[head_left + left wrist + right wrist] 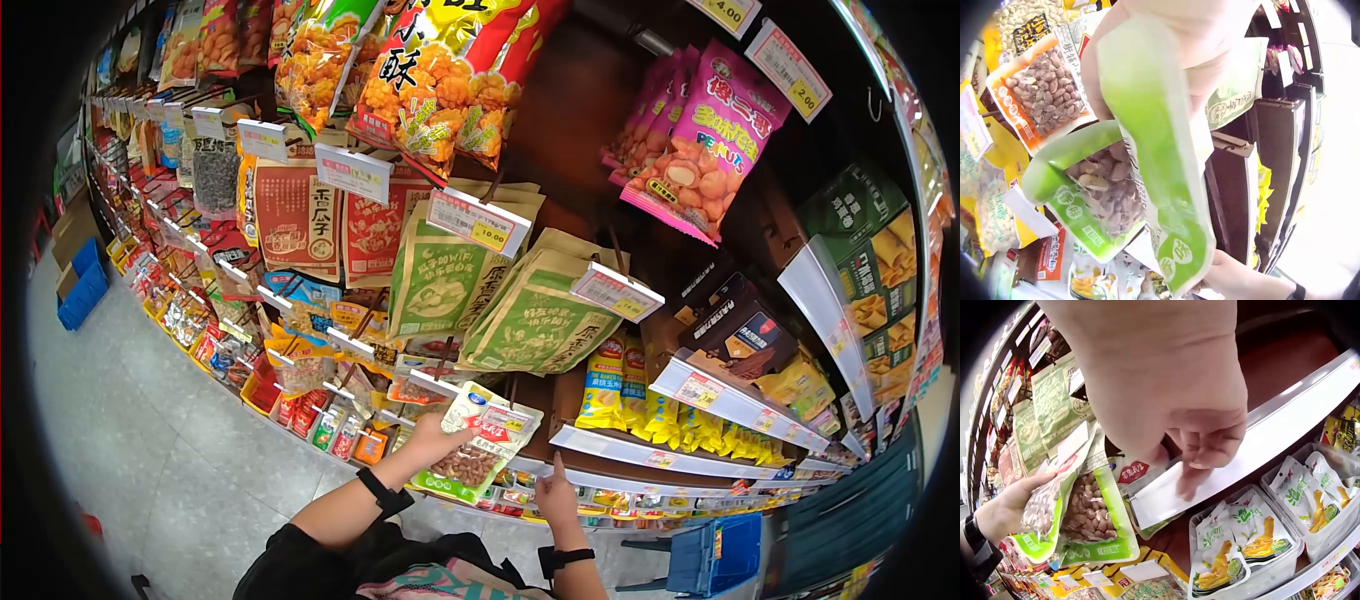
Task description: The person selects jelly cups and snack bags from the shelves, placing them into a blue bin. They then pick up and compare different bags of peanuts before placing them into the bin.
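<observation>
In the head view my left hand [437,441] holds a green and white bag of peanuts [466,466] by its side, in front of the snack rack. The left wrist view shows this bag close up and edge-on, and a similar peanut bag [1110,194] hangs just behind it. My right hand [556,497] is by the white shelf edge [640,451], index finger extended. In the right wrist view its other fingers [1210,447] are curled in, with nothing visible in them.
Green paper seed bags [545,305] hang above the left hand. Yellow snack packs [630,400] stand on the shelf to the right. Below are clear bins [1294,531] of white packets. A blue plastic stool [715,555] stands on the floor at lower right.
</observation>
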### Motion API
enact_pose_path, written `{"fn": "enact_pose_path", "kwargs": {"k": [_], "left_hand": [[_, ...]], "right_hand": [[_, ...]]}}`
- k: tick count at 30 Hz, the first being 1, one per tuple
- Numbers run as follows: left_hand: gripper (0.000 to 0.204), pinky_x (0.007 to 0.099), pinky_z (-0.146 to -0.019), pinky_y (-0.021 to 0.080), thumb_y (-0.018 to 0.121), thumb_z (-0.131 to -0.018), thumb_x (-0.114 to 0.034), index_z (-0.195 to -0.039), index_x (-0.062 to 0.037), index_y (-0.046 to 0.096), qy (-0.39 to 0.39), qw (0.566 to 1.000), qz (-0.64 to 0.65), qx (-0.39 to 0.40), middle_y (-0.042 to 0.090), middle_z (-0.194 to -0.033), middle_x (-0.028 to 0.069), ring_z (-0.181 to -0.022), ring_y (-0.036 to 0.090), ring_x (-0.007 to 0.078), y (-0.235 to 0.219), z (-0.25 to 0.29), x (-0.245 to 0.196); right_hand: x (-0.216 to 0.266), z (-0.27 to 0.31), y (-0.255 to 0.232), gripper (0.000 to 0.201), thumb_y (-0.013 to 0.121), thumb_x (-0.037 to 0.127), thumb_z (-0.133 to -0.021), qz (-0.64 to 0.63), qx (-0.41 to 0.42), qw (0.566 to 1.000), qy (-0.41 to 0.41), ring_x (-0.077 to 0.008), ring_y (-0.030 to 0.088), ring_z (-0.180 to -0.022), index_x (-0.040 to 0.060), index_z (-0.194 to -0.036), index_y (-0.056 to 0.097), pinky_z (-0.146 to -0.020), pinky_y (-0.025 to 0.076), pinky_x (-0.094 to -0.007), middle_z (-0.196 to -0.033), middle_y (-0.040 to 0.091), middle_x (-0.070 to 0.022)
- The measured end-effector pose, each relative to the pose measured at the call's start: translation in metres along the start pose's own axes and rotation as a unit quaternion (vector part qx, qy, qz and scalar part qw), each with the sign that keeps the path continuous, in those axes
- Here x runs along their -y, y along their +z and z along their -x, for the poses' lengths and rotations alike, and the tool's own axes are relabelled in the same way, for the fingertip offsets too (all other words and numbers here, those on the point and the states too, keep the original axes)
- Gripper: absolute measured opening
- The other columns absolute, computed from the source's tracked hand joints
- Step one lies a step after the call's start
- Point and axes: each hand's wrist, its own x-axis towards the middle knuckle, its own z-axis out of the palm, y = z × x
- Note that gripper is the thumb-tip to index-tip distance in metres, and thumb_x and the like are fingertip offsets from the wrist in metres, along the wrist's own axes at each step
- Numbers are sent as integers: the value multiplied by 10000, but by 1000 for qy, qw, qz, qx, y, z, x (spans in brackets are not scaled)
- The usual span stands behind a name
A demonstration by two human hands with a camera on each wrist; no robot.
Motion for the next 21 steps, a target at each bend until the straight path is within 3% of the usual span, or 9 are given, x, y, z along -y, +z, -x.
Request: {"fn": "enact_pose_path", "kwargs": {"k": [1, 2, 4, 6, 7, 9, 12, 14, 21], "left_hand": [[356, 305, -781, 512, 727, -835, -217, -1069, 43, 659, -22, 998, 59, 2, 703, -980, 106, -861, 651, 148, -1, 7, -7], [362, 306, -771, 513, 736, -826, -231, -1048, 47, 667, -44, 992, 117, 4, 708, -958, 107, -847, 659, 151, -2, 13, -12], [360, 291, -805, 507, 731, -835, -213, -1098, 22, 658, -64, 991, 117, 18, 693, -1031, 84, -900, 646, 145, -4, 19, -13], [411, 296, -863, 493, 714, -852, -189, -1182, 30, 605, -109, 981, 146, 68, 661, -1122, 109, -985, 622, 152, -2, 25, -11], [397, 299, -869, 494, 703, -865, -201, -1181, 21, 608, -121, 975, 175, 72, 652, -1141, 107, -1004, 618, 159, 2, 27, -5], [381, 298, -872, 491, 701, -866, -192, -1171, 20, 614, -138, 966, 204, 75, 655, -1128, 101, -993, 619, 151, 9, 31, -4], [387, 298, -880, 488, 688, -876, -180, -1189, 26, 594, -160, 955, 236, 86, 648, -1132, 99, -991, 616, 146, 19, 35, 9], [389, 299, -881, 488, 679, -885, -181, -1198, 29, 583, -150, 941, 294, 70, 641, -1142, 102, -1000, 613, 151, 27, 38, 7], [495, 303, -909, 473, 656, -905, -274, -1255, 36, 494, -78, 979, 168, 80, 612, -1179, 113, -1061, 590, 162, 41, 36, -8]], "right_hand": [[3, 1, -4, 642, 589, 192, -865, 0, 2, 1000, -1, -279, 664, -601, 42, -1437, 338, -605, 538, -406, -713, 684, -105], [6, 1, -9, 598, 581, 210, -892, -107, 39, 993, 16, -258, 668, -695, 34, -1421, 365, -668, 534, -388, -823, 685, -120], [8, 2, -8, 556, 573, 228, -919, -213, 80, 973, 32, -238, 672, -790, 26, -1405, 392, -732, 530, -370, -932, 685, -136], [8, 7, -1, 570, 568, 239, -945, -198, 48, 968, -148, -226, 615, -995, 18, -1420, 344, -872, 479, -331, -1182, 607, -159], [12, 10, 0, 570, 568, 239, -945, -199, 50, 968, -148, -226, 615, -995, 18, -1420, 344, -872, 479, -331, -1182, 607, -159], [22, 19, 0, 654, 628, 289, -914, -457, 261, 851, -8, -214, 449, -1233, -16, -1406, 324, -1016, 379, -356, -1343, 476, -124], [24, 23, 8, 755, 704, 274, -860, -380, 324, 865, 38, -195, 455, -1225, -41, -1403, 285, -1021, 381, -346, -1344, 473, -113], [46, 30, 0, 787, 770, 251, -801, -442, 312, 839, 53, -191, 473, -1202, -58, -1373, 327, -1016, 389, -341, -1325, 488, -138], [53, 43, -9, 651, 775, 192, -794, -441, 223, 868, 50, -180, 547, -1097, -60, -1292, 439, -950, 441, -322, -1222, 573, -122]]}}
